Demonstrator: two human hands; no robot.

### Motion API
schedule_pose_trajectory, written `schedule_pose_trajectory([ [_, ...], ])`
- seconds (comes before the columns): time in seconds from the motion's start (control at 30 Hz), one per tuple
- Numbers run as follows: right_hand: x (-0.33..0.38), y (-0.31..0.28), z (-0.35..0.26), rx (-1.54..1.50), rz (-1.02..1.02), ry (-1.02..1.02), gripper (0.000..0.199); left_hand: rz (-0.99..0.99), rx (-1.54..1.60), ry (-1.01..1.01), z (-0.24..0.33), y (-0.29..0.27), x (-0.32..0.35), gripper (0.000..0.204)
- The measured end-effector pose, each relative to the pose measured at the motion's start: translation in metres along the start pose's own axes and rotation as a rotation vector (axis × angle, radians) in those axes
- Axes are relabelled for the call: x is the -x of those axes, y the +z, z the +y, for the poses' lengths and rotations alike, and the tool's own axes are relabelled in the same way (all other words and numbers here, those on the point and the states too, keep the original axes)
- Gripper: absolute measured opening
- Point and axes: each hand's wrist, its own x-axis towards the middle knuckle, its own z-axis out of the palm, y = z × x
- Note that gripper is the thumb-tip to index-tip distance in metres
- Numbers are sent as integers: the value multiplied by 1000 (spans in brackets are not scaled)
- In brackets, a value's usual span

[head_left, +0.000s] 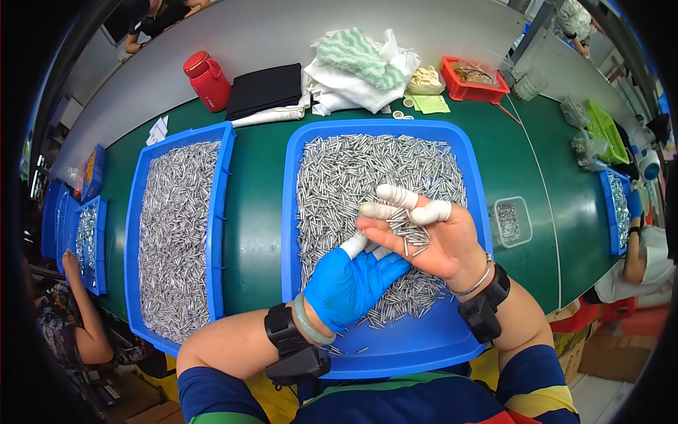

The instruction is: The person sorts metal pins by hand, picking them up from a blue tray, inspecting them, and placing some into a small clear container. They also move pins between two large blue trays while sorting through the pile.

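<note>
My right hand (441, 237) is palm up over a blue tray (291, 212), with white finger cots on some fingers and the thumb. Small silvery metal pins (409, 232) lie in a loose bunch in its cupped palm and fingers. My left hand (349, 286), in a blue glove with a white-covered thumb, is just below and left, its fingers reaching out partly under the right hand. Its thumb comes close to the right fingertips; whether a pin sits between them I cannot tell. Beneath both hands, a thick layer of the same pins (374, 159) fills most of the tray.
Left of me stands a second blue tray (220, 177) full of pins. A small clear container (512, 221) with small pieces sits on the right. Along the back are a red flask (207, 81), folded black cloth (263, 92), towels (360, 63) and a red basket (474, 88). Co-workers sit at both sides.
</note>
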Motion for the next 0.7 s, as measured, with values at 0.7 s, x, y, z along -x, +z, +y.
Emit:
schedule_pose_trajectory([
  [0.7, 4, -7, -7, 181, -83, 238, 42, -16, -34, -12, 3, 5, 0, 36],
])
